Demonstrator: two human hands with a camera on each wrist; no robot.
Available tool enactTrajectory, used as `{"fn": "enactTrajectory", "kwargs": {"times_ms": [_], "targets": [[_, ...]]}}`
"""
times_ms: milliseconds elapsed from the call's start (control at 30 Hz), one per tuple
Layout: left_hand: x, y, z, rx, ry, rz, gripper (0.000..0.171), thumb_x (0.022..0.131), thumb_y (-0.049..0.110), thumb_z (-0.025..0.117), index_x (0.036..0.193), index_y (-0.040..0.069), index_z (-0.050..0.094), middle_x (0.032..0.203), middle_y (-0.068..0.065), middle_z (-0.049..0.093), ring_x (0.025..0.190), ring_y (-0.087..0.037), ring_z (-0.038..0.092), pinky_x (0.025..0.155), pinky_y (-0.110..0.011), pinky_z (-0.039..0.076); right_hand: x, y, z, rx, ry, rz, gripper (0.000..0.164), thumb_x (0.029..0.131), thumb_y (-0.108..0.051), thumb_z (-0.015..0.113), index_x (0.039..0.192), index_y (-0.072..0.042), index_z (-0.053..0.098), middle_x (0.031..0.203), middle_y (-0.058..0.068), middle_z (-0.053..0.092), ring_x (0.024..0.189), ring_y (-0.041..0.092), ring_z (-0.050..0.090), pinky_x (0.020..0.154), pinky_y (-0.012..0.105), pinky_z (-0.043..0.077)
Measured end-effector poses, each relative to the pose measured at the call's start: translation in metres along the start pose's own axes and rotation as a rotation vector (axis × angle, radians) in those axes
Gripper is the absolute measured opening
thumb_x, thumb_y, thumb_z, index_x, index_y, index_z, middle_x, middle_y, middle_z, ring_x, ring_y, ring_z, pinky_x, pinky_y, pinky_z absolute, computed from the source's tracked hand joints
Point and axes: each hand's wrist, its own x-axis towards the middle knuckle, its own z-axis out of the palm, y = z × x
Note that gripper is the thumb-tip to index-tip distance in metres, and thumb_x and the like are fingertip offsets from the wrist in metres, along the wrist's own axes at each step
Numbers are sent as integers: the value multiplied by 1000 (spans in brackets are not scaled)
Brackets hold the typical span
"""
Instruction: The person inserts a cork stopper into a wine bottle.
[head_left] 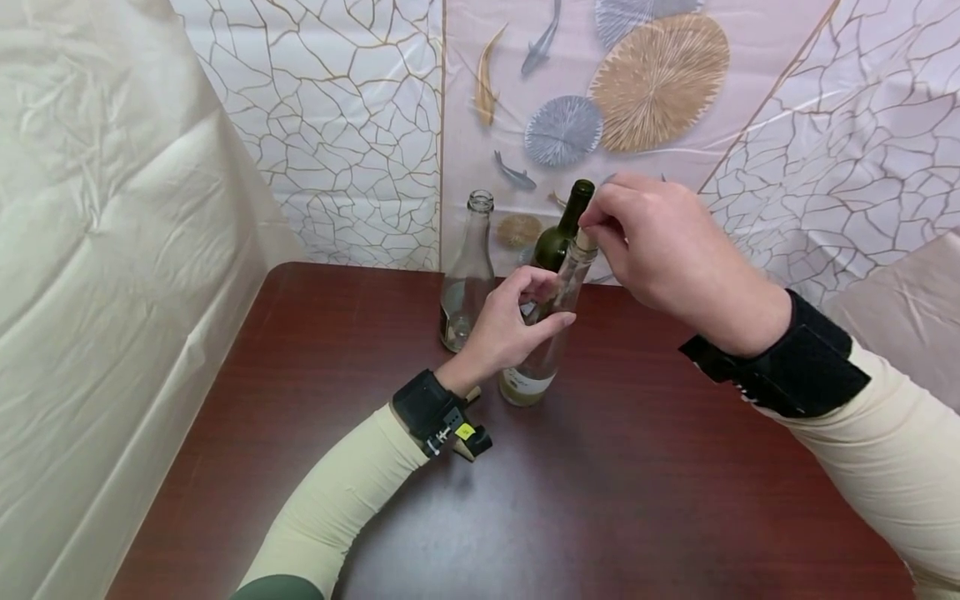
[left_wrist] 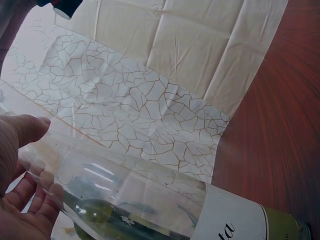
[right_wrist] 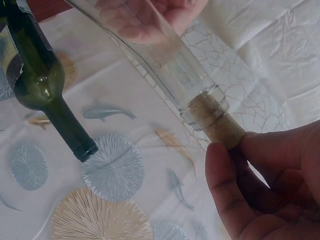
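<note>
My left hand (head_left: pixel 498 329) curls its thumb and fingers round a clear glass bottle (head_left: pixel 546 354) with a white label, standing slightly tilted on the table. Over its mouth, my right hand (head_left: pixel 667 250) pinches a cork (right_wrist: pixel 226 131) between thumb and fingertips. In the right wrist view, the cork's lower end sits inside the bottle's neck, and its upper part sticks out. The left wrist view shows the bottle's label (left_wrist: pixel 230 215) and the fingers on its upper body. Just behind this bottle is a dark green bottle (head_left: pixel 553 242), its mouth uncovered.
To the left stands another clear bottle (head_left: pixel 471 267), open at the top. Small tan pieces (head_left: pixel 465 452) show beside my left wrist, partly hidden by its strap. The dark red table (head_left: pixel 637 467) meets a patterned cloth backdrop (head_left: pixel 337 125) at the back.
</note>
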Motion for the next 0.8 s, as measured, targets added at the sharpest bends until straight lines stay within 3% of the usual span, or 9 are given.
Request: {"fn": "enactTrajectory", "kwargs": {"times_ms": [100, 200, 333, 433, 533, 633, 700, 800], "targets": [[-1, 1, 2, 4, 1, 2, 48, 93, 23, 81, 134, 11, 59, 129, -5, 66, 118, -19, 64, 104, -34, 54, -5, 1, 2, 3, 36, 1, 13, 98, -2, 63, 99, -3, 75, 96, 12, 72, 87, 36, 70, 80, 54, 54], [-1, 0, 5, 1, 3, 14, 48, 93, 22, 81, 134, 10, 59, 129, -6, 66, 118, -21, 65, 104, -38, 55, -12, 5, 6, 39, 110, -16, 9, 98, -3, 66, 101, -3, 75, 97, 11, 72, 86, 30, 68, 78, 44, 53], [-2, 0, 7, -13, 4, 32, 48, 93, 21, 81, 133, 8, 59, 128, -9, 66, 118, -25, 65, 105, -45, 55, -27, 12, 13, 106, 281, -70, 10, 98, -4, 69, 105, 0, 75, 93, 13, 72, 82, 21, 63, 76, 24, 45], [-1, 1, 8, -3, 5, 36, 48, 92, 22, 81, 133, 8, 59, 129, -9, 67, 118, -24, 66, 105, -44, 55, -43, 13, 22, 133, 428, -122, 16, 100, -13, 67, 103, 1, 75, 86, 14, 71, 75, 21, 59, 72, 22, 41], [0, 2, 9, 16, 4, 31, 49, 92, 23, 82, 133, 9, 59, 130, -8, 67, 118, -22, 66, 104, -39, 56, -57, 8, 36, 189, 588, -205, 25, 100, -23, 66, 91, -1, 76, 72, 10, 67, 62, 21, 54, 62, 29, 40], [1, 2, 10, 17, 3, 27, 49, 92, 22, 82, 133, 9, 60, 130, -8, 67, 117, -21, 67, 104, -39, 56, -69, 2, 50, 290, 722, -345, 31, 99, -24, 67, 79, -1, 75, 61, 7, 62, 52, 20, 50, 52, 34, 40], [3, 2, 12, 21, 6, 27, 48, 91, 22, 83, 132, 9, 60, 129, -7, 67, 115, -20, 67, 102, -40, 57, -74, 0, 56, 356, 771, -450, 32, 97, -21, 69, 73, -1, 72, 55, 5, 57, 47, 18, 46, 45, 33, 38], [5, 2, 15, 32, 12, 36, 47, 91, 21, 83, 131, 9, 61, 127, -7, 68, 113, -20, 68, 100, -41, 57, -81, -2, 65, 430, 777, -575, 33, 95, -15, 68, 66, -1, 68, 52, 2, 53, 43, 15, 43, 40, 30, 34]]}}
